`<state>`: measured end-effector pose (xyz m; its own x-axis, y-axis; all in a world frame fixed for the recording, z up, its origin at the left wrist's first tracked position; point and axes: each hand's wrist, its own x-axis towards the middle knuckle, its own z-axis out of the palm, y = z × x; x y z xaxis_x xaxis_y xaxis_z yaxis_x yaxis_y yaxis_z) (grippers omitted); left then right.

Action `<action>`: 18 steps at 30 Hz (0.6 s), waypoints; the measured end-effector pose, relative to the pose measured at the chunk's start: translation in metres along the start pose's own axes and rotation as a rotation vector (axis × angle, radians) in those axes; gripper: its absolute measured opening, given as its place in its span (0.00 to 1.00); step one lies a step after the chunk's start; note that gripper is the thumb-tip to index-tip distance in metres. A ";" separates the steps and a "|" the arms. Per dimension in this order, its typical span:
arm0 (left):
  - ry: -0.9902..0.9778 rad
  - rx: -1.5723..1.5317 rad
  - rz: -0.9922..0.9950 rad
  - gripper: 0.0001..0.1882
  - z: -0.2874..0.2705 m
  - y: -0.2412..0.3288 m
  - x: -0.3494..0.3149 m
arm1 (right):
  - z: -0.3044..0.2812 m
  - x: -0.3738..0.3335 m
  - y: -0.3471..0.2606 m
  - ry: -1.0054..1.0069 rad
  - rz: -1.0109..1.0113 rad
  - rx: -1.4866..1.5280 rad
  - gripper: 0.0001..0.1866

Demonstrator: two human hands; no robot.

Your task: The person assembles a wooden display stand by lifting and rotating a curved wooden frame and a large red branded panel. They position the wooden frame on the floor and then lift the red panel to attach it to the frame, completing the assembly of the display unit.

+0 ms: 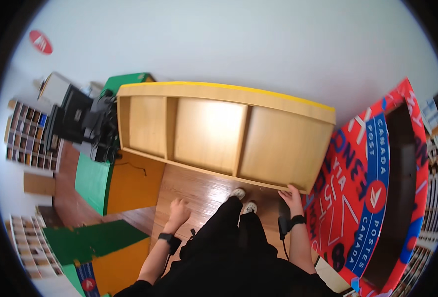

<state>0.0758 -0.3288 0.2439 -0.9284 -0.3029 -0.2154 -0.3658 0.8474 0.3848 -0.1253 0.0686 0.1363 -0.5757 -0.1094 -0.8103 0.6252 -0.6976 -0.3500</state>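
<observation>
A light wooden shelf unit [214, 171] with three compartments and a yellow strip along its far edge stands before me against the wall. My right hand [292, 199] reaches its near edge at the right end; the fingertips touch the rim and the thumb is apart. Below the unit's near left edge, my left hand [180, 212] hangs in the air with its fingers loosely curled and nothing visible in them. The three compartments hold no objects that I can see. Each wrist wears a black band with a cable.
At right stands a red and blue printed bin [350, 198] with a dark opening. Monitors and tangled cables [97, 123] crowd a green counter [92, 183] at left. Pigeonhole shelves [30, 131] line the far left, near a cardboard box [38, 183]. My shoes [249, 207] are on the wooden floor.
</observation>
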 end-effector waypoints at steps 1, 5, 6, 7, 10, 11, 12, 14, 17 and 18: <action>-0.040 0.045 -0.140 0.15 -0.008 -0.017 -0.020 | -0.005 0.001 -0.001 0.038 -0.010 -0.007 0.18; -0.058 -0.047 -0.582 0.14 -0.019 -0.085 -0.099 | 0.003 -0.020 0.005 -0.060 -0.089 -0.381 0.28; -0.044 -0.098 -0.627 0.14 -0.014 -0.101 -0.112 | 0.005 -0.024 0.007 -0.036 -0.067 -0.456 0.31; -0.030 -0.147 -0.669 0.14 -0.008 -0.117 -0.123 | 0.009 -0.028 0.011 -0.011 -0.045 -0.529 0.33; 0.078 -0.335 -0.660 0.14 -0.017 -0.131 -0.122 | 0.026 -0.045 0.029 -0.040 0.086 -0.805 0.38; 0.104 -0.382 -0.681 0.13 -0.023 -0.139 -0.121 | 0.041 -0.052 0.038 -0.074 0.149 -0.906 0.39; 0.127 -0.431 -0.705 0.13 -0.027 -0.149 -0.123 | 0.065 -0.065 0.052 -0.085 0.192 -1.028 0.35; 0.178 -0.481 -0.731 0.13 -0.037 -0.173 -0.116 | 0.126 -0.091 0.085 -0.114 0.082 -1.387 0.31; 0.275 -0.408 -0.632 0.13 -0.051 -0.215 -0.087 | 0.192 -0.072 0.119 -0.308 -0.300 -1.661 0.17; 0.329 -0.340 -0.541 0.13 -0.053 -0.227 -0.071 | 0.220 -0.064 0.126 -0.415 -0.476 -1.681 0.15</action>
<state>0.2215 -0.5228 0.2198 -0.5631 -0.8032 -0.1943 -0.7312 0.3748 0.5699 -0.1258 -0.1676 0.2474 -0.7633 -0.4715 -0.4416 0.0421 0.6458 -0.7623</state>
